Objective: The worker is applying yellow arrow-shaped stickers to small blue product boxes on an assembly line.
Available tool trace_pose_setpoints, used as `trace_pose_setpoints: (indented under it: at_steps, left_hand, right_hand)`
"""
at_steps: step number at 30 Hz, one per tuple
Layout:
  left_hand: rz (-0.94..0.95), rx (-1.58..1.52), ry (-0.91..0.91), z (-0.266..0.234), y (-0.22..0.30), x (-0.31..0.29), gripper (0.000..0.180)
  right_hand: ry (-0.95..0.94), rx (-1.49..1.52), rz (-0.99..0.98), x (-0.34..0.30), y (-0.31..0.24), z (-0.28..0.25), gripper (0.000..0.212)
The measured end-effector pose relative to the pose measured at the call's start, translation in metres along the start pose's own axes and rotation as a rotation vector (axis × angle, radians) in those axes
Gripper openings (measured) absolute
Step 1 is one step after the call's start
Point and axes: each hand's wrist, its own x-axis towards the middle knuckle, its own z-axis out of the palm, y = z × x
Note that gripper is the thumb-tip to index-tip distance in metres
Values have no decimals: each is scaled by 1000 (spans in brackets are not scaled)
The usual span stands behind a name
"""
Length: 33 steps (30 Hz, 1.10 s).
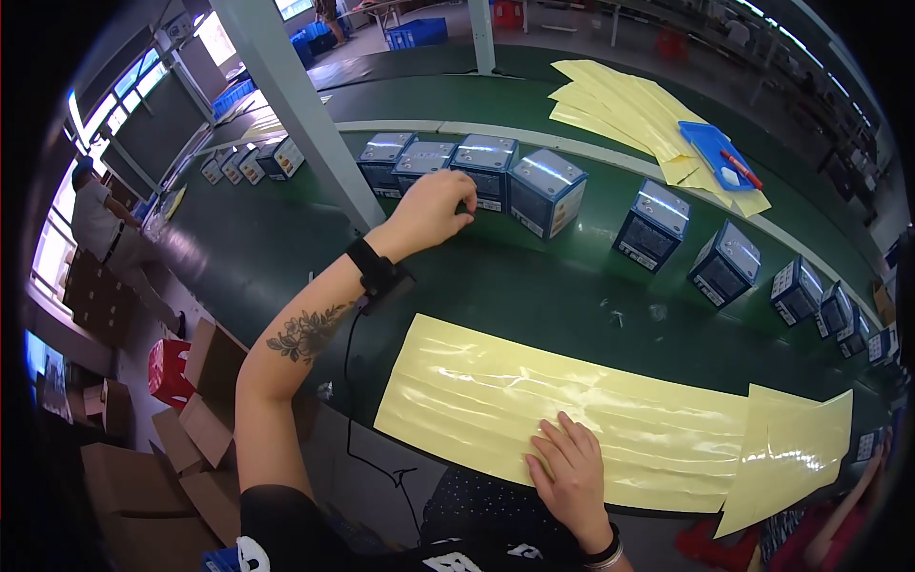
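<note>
My left hand reaches over the green work surface with its fingers curled in a pinch. It hovers in front of a row of small blue boxes; the nearest are a blue box behind the fingertips and another blue box to their right. Anything between those fingertips is too small to make out. My right hand rests with fingers stretched out on a glossy yellow sheet marked by lengthwise strips. A second yellow sheet overlaps its right end.
More blue boxes stand spaced out toward the right. Beyond the pale rail lie yellow sheets and a blue tray with a red pen. A grey post rises left of my hand. Open cartons sit lower left; a person stands far left.
</note>
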Motion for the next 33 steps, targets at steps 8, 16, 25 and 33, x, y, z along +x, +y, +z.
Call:
trace_pose_setpoints:
  at_steps: [8,16,25,33]
  left_hand:
    - [-80,-159,93,-7,-42,39,16]
    - [-155,-107,159,13,-47,45,16]
    - [-26,47,337,24,-59,33,26]
    - [68,315,98,21,4,72,73]
  right_hand:
    - [5,18,3,-4,6,-2,24]
    - [14,27,22,-8,13,-7,24]
    - [9,25,27,-10,19,-13,23]
    - [34,-3,26,-15,27,-20,20]
